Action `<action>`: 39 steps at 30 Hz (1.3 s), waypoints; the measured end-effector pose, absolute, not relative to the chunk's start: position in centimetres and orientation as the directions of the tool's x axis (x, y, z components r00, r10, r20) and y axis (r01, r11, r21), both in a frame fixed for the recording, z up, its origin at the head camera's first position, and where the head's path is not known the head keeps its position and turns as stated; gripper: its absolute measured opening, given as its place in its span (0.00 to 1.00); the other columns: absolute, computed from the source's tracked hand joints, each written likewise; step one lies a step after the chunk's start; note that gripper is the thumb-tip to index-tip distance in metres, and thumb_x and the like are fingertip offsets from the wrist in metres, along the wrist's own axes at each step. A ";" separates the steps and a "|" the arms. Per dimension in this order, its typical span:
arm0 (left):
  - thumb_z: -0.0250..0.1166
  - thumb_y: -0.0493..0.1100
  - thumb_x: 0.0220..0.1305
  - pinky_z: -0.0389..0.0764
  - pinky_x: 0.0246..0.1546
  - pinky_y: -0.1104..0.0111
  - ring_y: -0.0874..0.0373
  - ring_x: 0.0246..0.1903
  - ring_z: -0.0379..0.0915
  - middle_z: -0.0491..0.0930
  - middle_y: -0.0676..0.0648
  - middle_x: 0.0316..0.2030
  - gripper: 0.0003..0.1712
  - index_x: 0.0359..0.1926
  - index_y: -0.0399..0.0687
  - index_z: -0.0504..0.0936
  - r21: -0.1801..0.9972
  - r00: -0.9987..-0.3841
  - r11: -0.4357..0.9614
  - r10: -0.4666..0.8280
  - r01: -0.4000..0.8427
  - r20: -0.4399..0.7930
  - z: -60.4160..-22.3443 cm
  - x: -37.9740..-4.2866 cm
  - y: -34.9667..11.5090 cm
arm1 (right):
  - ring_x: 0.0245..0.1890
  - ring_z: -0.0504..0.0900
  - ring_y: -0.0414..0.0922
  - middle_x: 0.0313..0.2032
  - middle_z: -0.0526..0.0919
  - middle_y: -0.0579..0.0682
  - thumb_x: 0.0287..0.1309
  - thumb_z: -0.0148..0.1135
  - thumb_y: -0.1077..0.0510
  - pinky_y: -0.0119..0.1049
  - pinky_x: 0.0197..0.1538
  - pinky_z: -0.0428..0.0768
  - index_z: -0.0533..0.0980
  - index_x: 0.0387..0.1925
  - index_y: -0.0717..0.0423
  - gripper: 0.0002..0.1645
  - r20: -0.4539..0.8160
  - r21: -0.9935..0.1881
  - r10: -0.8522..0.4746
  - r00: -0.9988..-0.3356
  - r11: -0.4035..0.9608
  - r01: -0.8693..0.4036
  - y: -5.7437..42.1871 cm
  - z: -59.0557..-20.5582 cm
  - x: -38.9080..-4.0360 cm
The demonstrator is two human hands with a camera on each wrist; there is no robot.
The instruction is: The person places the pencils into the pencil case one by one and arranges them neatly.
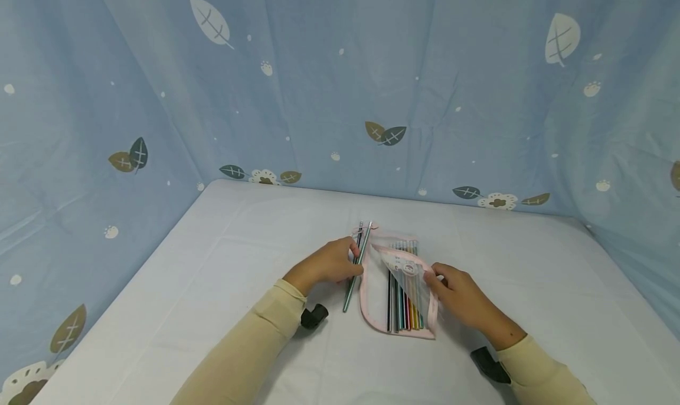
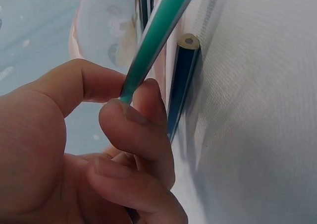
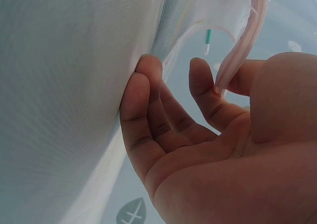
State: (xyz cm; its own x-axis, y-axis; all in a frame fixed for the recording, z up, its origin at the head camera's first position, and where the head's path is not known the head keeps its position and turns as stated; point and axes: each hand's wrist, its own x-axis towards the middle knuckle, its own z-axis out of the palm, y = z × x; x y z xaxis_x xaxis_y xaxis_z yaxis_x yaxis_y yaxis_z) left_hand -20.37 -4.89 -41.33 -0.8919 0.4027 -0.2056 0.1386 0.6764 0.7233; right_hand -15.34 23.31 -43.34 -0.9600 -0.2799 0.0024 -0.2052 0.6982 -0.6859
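Observation:
My left hand [image 1: 330, 262] pinches a teal green pencil [image 2: 157, 33] between thumb and fingertips, slanting at the left edge of a clear pencil pouch [image 1: 363, 301] with pink trim. A dark blue pencil [image 2: 182, 80] lies close under those fingers, its blunt end showing in the left wrist view. With thumb and forefinger, my right hand [image 1: 463, 294] holds the pouch's pink zipper edge [image 3: 247, 35], and the front flap is lifted back. Its other fingers touch the white cloth in the right wrist view. Several coloured pencils [image 1: 399, 310] lie side by side inside the pouch.
A white cloth [image 1: 255, 234] covers the table. Blue patterned curtains [image 1: 319, 98] hang behind it and at both sides. Black wrist straps [image 1: 314, 316] show under both forearms.

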 end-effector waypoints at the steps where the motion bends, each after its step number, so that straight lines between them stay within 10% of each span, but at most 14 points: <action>1: 0.64 0.42 0.64 0.67 0.22 0.69 0.60 0.15 0.68 0.80 0.49 0.21 0.13 0.47 0.46 0.73 0.723 -0.892 0.676 0.402 0.139 -0.205 -41.3 -20.4 -4.9 | 0.31 0.78 0.42 0.38 0.83 0.51 0.75 0.52 0.51 0.32 0.29 0.76 0.76 0.53 0.58 0.17 0.003 -0.686 -0.281 -0.960 0.697 -0.206 23.3 -43.3 -15.3; 39: 0.67 0.44 0.62 0.73 0.27 0.67 0.58 0.25 0.75 0.80 0.50 0.28 0.18 0.50 0.44 0.75 0.684 -0.906 0.718 0.367 0.132 -0.210 -40.4 -19.9 -4.8 | 0.28 0.77 0.41 0.35 0.83 0.51 0.75 0.51 0.50 0.31 0.24 0.73 0.76 0.51 0.59 0.18 0.028 -0.685 -0.228 -0.973 0.705 -0.185 23.3 -43.0 -15.1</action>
State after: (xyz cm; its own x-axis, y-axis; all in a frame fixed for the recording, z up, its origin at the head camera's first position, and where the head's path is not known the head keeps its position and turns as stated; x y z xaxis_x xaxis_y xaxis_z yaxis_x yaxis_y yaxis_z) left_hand -19.89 -4.85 -40.41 -0.9063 0.3669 -0.2097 0.1324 0.7178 0.6836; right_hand -15.07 23.29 -43.03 -0.9731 -0.2284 0.0284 -0.1854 0.7049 -0.6847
